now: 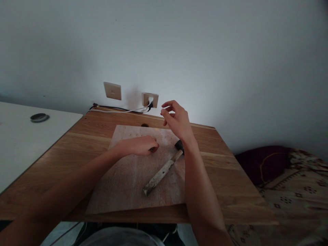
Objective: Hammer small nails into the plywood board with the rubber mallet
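Note:
My left hand [142, 145] is closed in a loose fist, resting on or just above a thin wooden board [128, 181]. Something small and dark shows inside its curled fingers, too unclear to name. Above the board's far right part, my right hand [176, 119] is raised, its fingers bent and apart with nothing visible between them. A hammer [161, 173] lies diagonally across the board, its worn pale handle toward me. Its dark head [178, 146] is partly hidden by my right forearm. Several small dark spots, nails or holes, run in a row along the board's far side.
The board lies on a wooden table [220, 174]. A white tabletop [23, 143] adjoins it on the left, with a round dark lid-like object [39, 117]. Cables run along the wall to a socket [153, 99]. Patterned fabric [294, 191] and a dark purple cushion-like thing [263, 162] are at right.

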Tool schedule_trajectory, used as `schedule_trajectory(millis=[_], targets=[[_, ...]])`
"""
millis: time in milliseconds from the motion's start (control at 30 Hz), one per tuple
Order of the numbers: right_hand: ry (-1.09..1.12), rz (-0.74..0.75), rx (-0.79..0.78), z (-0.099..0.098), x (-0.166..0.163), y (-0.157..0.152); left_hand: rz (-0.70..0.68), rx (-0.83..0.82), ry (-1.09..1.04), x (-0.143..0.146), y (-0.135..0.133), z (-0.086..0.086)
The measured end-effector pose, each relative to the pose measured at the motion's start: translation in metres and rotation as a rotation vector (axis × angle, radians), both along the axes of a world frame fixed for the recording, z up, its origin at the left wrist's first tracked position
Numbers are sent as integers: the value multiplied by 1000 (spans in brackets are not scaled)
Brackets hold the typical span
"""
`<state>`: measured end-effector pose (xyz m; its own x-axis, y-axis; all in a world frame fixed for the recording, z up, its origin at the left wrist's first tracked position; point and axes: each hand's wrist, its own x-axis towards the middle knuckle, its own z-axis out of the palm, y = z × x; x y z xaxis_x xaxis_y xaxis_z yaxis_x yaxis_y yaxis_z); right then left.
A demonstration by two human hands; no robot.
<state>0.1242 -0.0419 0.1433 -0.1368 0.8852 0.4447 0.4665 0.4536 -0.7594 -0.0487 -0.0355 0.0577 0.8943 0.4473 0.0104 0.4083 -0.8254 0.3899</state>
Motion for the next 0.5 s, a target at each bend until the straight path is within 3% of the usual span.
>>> schedule_trajectory(millis=[500], targets=[[-21, 11, -1, -3, 2, 2, 1, -26, -25, 0, 3, -4]])
